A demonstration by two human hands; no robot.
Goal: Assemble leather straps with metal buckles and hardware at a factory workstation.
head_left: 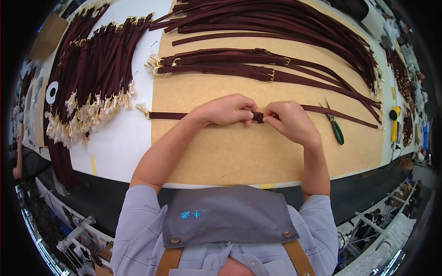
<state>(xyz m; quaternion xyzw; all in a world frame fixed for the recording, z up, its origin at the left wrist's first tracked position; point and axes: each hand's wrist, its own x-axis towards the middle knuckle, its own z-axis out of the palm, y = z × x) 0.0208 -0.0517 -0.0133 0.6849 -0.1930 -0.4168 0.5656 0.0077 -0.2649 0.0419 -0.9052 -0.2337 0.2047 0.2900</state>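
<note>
A narrow maroon leather strap (pixel 168 116) lies across the tan board in front of me, a gold snap hook (pixel 143 110) at its left end. My left hand (pixel 230 110) pinches the strap near its middle, thumb and fingers closed on it. Just beside it, my right hand (pixel 292 122) grips the same strap with bent fingers. Between the two hands a short dark loop or overlapped piece shows; its details are mostly hidden. Beyond my right hand the strap runs on to the right. Green-handled snips (pixel 337 131) lie near it, their points reaching over the strap.
Several buckled maroon straps (pixel 221 71) lie farther back, below a large heap of loose straps (pixel 276 18). On the left hangs a thick bundle of straps (pixel 101 60) with plastic-wrapped hooks. A white tape roll (pixel 52 92) rests there. A yellow tool (pixel 394 124) sits at the right.
</note>
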